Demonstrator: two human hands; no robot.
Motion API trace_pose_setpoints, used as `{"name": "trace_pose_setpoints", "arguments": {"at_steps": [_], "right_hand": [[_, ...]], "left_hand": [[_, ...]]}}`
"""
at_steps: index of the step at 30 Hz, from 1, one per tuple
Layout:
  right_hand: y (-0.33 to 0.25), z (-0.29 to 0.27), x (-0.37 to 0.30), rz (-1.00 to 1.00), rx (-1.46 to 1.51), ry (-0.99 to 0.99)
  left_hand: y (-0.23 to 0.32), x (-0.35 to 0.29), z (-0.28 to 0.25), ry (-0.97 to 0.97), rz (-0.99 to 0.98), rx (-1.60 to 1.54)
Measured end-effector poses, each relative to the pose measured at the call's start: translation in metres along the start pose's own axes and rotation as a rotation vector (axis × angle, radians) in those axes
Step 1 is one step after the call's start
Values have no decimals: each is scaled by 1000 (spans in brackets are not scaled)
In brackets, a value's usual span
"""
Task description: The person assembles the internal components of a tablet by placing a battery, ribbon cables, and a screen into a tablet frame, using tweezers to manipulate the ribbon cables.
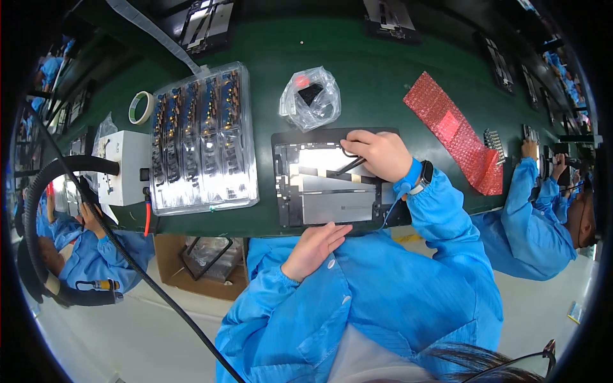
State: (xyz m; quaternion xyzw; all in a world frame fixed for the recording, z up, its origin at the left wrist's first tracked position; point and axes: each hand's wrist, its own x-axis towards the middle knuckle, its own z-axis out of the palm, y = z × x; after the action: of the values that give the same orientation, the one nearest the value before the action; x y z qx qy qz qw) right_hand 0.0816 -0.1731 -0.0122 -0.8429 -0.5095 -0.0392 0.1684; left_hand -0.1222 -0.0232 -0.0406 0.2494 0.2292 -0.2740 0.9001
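Note:
An opened flat device (332, 191) with silver inner plates lies in a black frame on the green table, straight in front of me. My right hand (377, 153) rests on its upper right part and grips black tweezers (352, 165) whose tips point left onto the inner boards. A blue wrist strap and a dark watch sit on that wrist. My left hand (316, 246) lies flat, fingers together, against the near edge of the device and holds nothing.
A clear plastic tray (203, 140) of several small circuit parts lies left of the device, with a white box (124, 167) and a tape roll (142, 107) beyond. A clear bag (311, 97) and red bubble wrap (456, 131) lie behind. Co-workers in blue sit at both sides. A cardboard box (201, 262) stands below the table.

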Motion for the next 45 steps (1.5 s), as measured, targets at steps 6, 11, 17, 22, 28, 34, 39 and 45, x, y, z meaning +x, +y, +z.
{"name": "trace_pose_setpoints", "arguments": {"at_steps": [6, 11, 17, 22, 28, 34, 39, 45], "right_hand": [[-8, -27, 12, 87, 211, -198], [-34, -69, 2, 283, 392, 327], [-26, -66, 6, 438, 1089, 777], [-12, -71, 14, 443, 1115, 736], [-5, -74, 15, 406, 1255, 579], [-7, -72, 22, 315, 1411, 383], [-32, -72, 17, 275, 820, 577], [-31, -66, 6, 286, 276, -40]], "left_hand": [[3, -1, 49, 248, 360, 59], [20, -8, 74, 148, 866, 702], [71, -23, 146, 154, 1452, 1524], [52, -5, 149, 683, 1578, 2043], [47, -4, 145, 689, 1563, 2118], [47, -6, 142, 631, 1552, 2082], [65, -21, 127, 95, 1146, 1533], [5, 0, 49, 68, 501, 592]]}}
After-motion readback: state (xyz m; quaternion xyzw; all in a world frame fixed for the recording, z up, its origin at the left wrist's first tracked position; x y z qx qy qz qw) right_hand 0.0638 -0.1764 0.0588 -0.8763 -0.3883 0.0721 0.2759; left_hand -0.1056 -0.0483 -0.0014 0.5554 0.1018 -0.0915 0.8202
